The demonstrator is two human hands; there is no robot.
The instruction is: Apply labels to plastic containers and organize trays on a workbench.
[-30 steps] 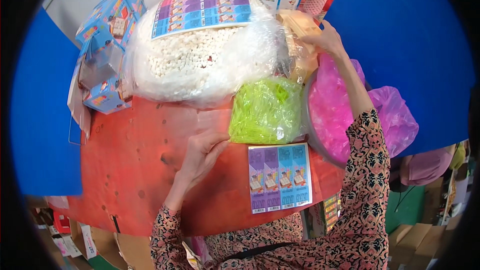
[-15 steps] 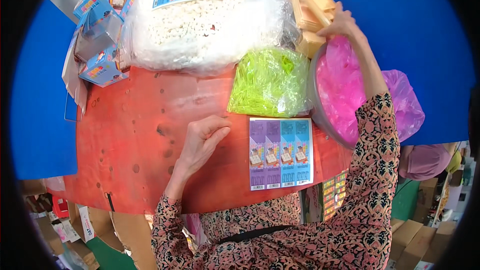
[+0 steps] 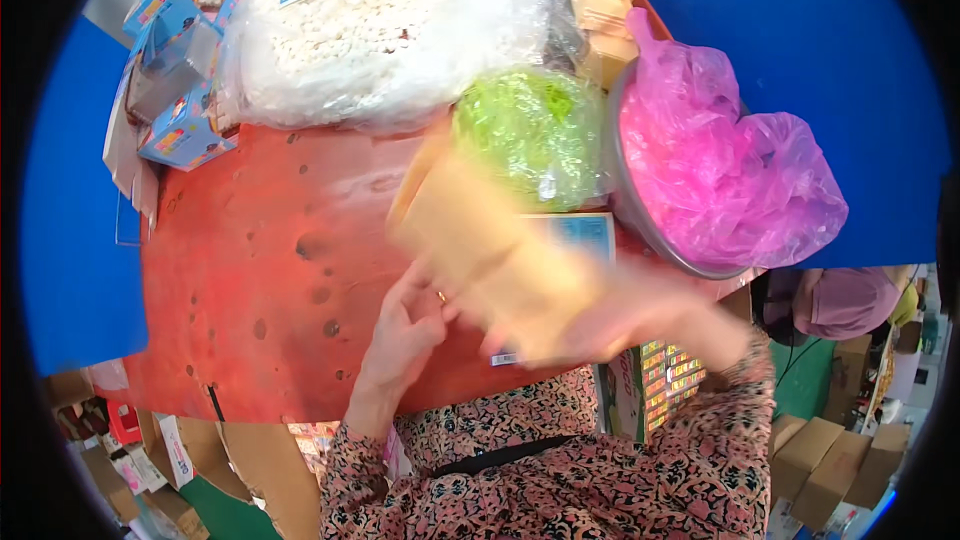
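A pale yellow tray-like piece [image 3: 490, 240], smeared by motion, slants over the near middle of the red table. My right hand [image 3: 640, 315], also blurred, is closed on its lower right end. Beside the piece's left edge is my left hand [image 3: 405, 325], fingers partly bent and apart, with a ring on one; whether it touches the piece I cannot tell. Under the piece lies a printed label sheet [image 3: 585, 230], mostly hidden. More pale yellow pieces [image 3: 595, 0] are stacked at the back right.
A clear bag of white pellets [image 3: 380, 50] fills the back, a label sheet on top. Before it sits a bag of green shreds [image 3: 530, 140]. At right, a grey basin [image 3: 625, 175] holds a pink bag [image 3: 690, 150]. Blue printed boxes [image 3: 185, 125] stand back left.
My right hand has come back from the stack at the back right with a pale yellow piece in it. My left hand has loosened its curled fingers. The view has shifted slightly.
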